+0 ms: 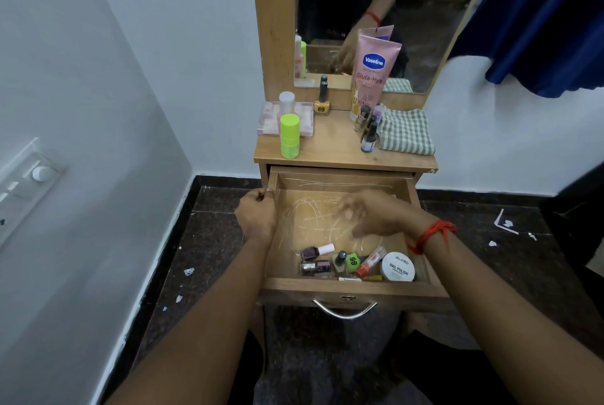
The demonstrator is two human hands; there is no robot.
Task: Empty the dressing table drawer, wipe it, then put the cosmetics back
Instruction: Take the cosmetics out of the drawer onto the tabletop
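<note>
Drawer (346, 285): I see it pulled out; cosmetics (353, 262) heaped at its front.
Left hand (256, 213): grip pinched on the drawer's left wall.
Right hand (369, 213): grip loose, empty, blurred, above the drawer floor.
Desk (336, 149): carries lotion tube (372, 69), checked cloth (405, 131).

Bare forearms without sleeves, red thread bracelet (429, 236) knotted around the right wrist, loose ends trailing
</note>
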